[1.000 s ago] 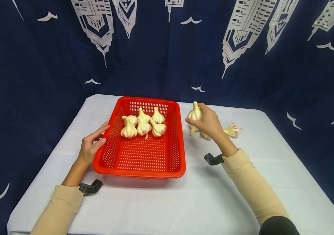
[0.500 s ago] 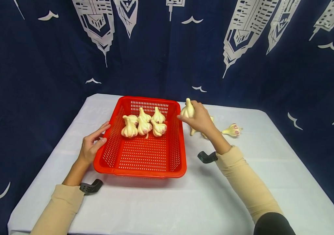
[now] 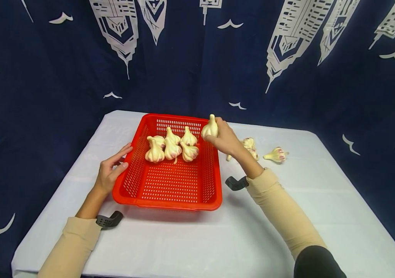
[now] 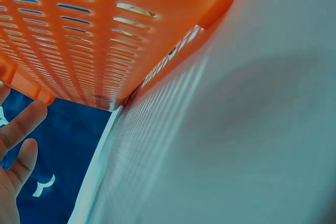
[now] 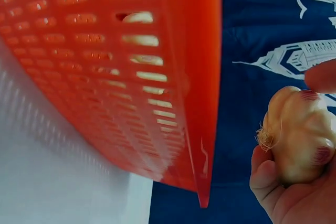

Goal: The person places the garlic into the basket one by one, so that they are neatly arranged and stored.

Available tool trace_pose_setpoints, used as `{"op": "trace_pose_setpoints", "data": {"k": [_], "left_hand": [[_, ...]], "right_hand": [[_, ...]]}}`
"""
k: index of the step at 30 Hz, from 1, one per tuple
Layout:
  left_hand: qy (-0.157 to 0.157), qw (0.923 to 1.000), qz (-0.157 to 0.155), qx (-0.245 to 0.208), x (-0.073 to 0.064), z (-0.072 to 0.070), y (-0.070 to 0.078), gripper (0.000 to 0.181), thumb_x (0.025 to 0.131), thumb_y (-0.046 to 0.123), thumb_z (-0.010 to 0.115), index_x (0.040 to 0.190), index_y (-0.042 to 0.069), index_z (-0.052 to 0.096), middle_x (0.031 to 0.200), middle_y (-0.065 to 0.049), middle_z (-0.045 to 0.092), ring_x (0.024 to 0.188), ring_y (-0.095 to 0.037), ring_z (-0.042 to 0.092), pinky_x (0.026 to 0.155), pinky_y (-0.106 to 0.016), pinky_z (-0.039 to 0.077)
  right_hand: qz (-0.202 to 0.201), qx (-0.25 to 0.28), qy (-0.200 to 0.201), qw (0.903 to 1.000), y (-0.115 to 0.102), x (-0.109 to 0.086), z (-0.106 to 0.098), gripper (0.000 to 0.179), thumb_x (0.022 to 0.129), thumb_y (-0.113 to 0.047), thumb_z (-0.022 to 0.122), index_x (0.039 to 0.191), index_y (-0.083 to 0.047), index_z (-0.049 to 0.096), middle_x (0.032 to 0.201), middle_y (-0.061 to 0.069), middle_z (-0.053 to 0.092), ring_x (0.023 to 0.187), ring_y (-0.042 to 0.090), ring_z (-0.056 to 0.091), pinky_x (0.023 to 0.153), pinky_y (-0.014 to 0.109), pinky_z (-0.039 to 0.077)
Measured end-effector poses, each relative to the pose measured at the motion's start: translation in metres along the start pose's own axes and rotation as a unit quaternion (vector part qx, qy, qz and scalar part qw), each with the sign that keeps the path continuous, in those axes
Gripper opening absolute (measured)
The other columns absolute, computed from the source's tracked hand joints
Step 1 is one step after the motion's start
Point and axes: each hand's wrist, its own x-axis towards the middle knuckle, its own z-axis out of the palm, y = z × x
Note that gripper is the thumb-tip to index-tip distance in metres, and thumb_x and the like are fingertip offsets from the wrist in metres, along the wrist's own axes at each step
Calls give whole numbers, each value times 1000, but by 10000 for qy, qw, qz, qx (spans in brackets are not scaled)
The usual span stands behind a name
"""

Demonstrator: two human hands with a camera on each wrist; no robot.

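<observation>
My right hand grips a garlic bulb over the right rim of a red plastic basket. In the right wrist view, thumb and fingers curl round the bulb, its rooty base toward the basket wall. Several garlic bulbs sit grouped in the back half of the basket. At the left rim rests my left hand, fingers extended along the outside. The left wrist view shows its fingers beside the basket's slotted side.
Right of the basket, a few garlic bulbs lie bunched on the white-covered table, partly behind my right forearm. A single bulb lies farther right. A dark blue printed cloth hangs behind the table.
My right hand has carried the garlic bulb leftward from the table's right side to above the basket's right rim. The left hand stays at the left rim.
</observation>
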Motion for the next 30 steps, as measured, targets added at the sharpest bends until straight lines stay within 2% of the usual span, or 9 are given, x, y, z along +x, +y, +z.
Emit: {"op": "trace_pose_setpoints", "data": {"k": [3, 6, 15, 24, 30], "left_hand": [[14, 10000, -6, 27, -2, 0, -16, 45, 85, -3, 51, 128, -11, 60, 137, -27, 53, 100, 4, 60, 70, -17, 43], [3, 10000, -10, 4, -3, -1, -23, 46, 85, 0, 52, 130, -6, 61, 139, -22, 54, 104, 5, 59, 71, -17, 43], [-13, 10000, -28, 23, -4, -2, -25, 46, 86, 3, 51, 131, -5, 61, 140, -21, 54, 98, 3, 60, 71, -17, 43], [-7, 10000, -19, 80, -4, -2, -24, 46, 86, 3, 50, 131, -5, 61, 139, -21, 54, 102, 5, 60, 70, -17, 43], [0, 10000, 17, 53, -4, -1, -25, 46, 86, 2, 51, 131, -5, 61, 139, -21, 54, 101, 4, 60, 70, -17, 43]], "right_hand": [[-88, 233, -77, 9997, -4, 3, 4, 58, 82, -20, 59, 133, 3, 45, 108, 17, 52, 92, 29, 51, 73, 37, 43], [-158, 391, -227, 9989, -7, 6, 8, 56, 82, -18, 58, 132, 4, 44, 110, 17, 52, 91, 28, 51, 74, 37, 44], [-549, -56, -1028, 9932, -8, 10, 17, 68, 81, -19, 75, 136, 4, 42, 113, 18, 56, 91, 27, 56, 78, 36, 48], [-768, -473, -1194, 9887, -15, 13, 11, 62, 79, -25, 79, 127, 0, 50, 101, 12, 61, 80, 23, 58, 71, 34, 48], [-755, -376, -1137, 9899, -26, 15, 9, 61, 80, -29, 81, 127, -3, 50, 106, 13, 61, 81, 23, 60, 71, 33, 51]]}}
